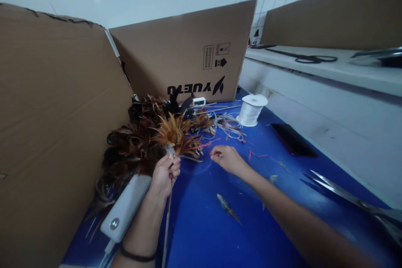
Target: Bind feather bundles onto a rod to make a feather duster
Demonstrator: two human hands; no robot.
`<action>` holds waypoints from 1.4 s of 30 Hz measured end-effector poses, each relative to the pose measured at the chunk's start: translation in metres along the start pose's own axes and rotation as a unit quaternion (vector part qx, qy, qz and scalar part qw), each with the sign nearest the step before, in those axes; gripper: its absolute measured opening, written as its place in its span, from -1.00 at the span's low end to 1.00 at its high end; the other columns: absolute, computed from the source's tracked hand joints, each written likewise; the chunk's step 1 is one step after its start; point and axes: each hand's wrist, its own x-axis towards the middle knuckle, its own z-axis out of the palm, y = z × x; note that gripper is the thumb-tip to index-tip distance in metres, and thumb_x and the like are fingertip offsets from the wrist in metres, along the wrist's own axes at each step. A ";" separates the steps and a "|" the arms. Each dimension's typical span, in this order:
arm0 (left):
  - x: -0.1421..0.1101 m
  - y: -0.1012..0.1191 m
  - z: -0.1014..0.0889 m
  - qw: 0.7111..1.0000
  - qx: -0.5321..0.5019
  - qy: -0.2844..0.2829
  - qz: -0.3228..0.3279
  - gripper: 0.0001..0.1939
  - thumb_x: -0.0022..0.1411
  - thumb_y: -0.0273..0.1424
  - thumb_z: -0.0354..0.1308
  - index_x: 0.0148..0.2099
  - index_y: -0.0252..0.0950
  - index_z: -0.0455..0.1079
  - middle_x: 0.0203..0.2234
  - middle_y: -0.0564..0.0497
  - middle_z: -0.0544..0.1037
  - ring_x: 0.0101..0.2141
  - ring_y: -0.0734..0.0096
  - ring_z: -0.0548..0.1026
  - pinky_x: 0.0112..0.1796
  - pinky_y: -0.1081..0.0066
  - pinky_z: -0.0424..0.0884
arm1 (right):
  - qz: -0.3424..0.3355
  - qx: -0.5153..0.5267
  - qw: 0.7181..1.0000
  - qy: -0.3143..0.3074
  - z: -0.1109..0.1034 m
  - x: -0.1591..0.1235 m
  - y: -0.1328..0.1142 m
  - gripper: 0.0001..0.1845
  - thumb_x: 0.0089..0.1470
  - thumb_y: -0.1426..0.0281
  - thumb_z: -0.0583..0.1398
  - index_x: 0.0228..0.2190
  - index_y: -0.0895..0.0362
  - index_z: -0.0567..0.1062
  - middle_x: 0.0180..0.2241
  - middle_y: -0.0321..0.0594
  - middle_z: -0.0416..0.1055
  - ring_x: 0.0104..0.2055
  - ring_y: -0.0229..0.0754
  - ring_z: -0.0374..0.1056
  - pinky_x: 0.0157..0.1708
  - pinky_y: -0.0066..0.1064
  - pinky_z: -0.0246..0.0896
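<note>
My left hand (166,172) is closed around the thin stick (168,222) of a feather duster, right below its head of orange-brown feathers (173,132). Pale wrapping shows at the base of those feathers, just above my fingers. Over the blue table, my right hand (226,158) is held in a pinch to the right of the duster. Whatever lies between its fingertips is too small to make out. Close beyond that hand are red strips (205,144). A heap of dark brown feathers (135,142) lies behind and left of my left hand.
A white power bank (125,205) with a cable lies by my left forearm. Cardboard panels (182,54) stand left and behind. To the right are a white spool (251,111), a phone (293,139) and large scissors (345,196). A loose feather (228,207) lies on the blue table (201,238).
</note>
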 end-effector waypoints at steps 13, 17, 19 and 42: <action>0.003 0.002 -0.005 1.000 -0.030 0.009 0.003 -0.78 0.01 -0.57 0.13 -0.46 -0.34 0.09 -0.60 0.12 0.22 -0.71 0.80 -0.02 -0.71 0.71 -0.16 | 0.088 -0.091 0.992 -0.005 0.032 0.042 -0.016 -0.90 -0.15 0.44 0.16 -0.49 0.16 0.47 -0.47 -0.11 0.45 -0.37 -0.13 0.39 -0.44 -0.42 0.12; 0.003 0.001 -0.005 0.999 -0.034 0.011 0.006 -0.78 -0.01 -0.57 0.13 -0.46 -0.35 0.09 -0.60 0.12 0.22 -0.71 0.81 -0.02 -0.71 0.71 -0.16 | 0.080 -0.043 0.996 0.024 0.023 0.040 -0.002 -0.95 -0.14 0.41 0.17 -0.57 0.14 0.41 -0.57 -0.27 0.38 -0.47 -0.22 0.33 -0.47 -0.45 0.11; 0.004 -0.001 -0.005 0.999 -0.036 0.009 0.005 -0.77 -0.01 -0.55 0.14 -0.46 -0.35 0.09 -0.61 0.13 0.22 -0.71 0.81 -0.02 -0.71 0.70 -0.16 | 0.087 -0.021 0.995 0.052 0.012 0.038 0.006 -0.89 -0.10 0.37 0.15 -0.56 0.15 0.39 -0.60 -0.31 0.34 -0.52 -0.27 0.28 -0.50 -0.46 0.12; 0.003 -0.015 0.003 0.986 0.143 0.078 0.023 -0.75 -0.10 -0.28 0.19 -0.52 -0.34 0.24 -0.75 0.17 0.18 -0.73 0.70 0.06 -0.66 0.59 -0.12 | 0.064 0.398 0.913 -0.071 0.021 -0.003 -0.109 -0.85 -0.20 0.41 0.20 -0.47 0.22 0.42 -0.73 -0.41 0.28 -0.74 -0.43 0.08 -0.76 -0.58 -0.08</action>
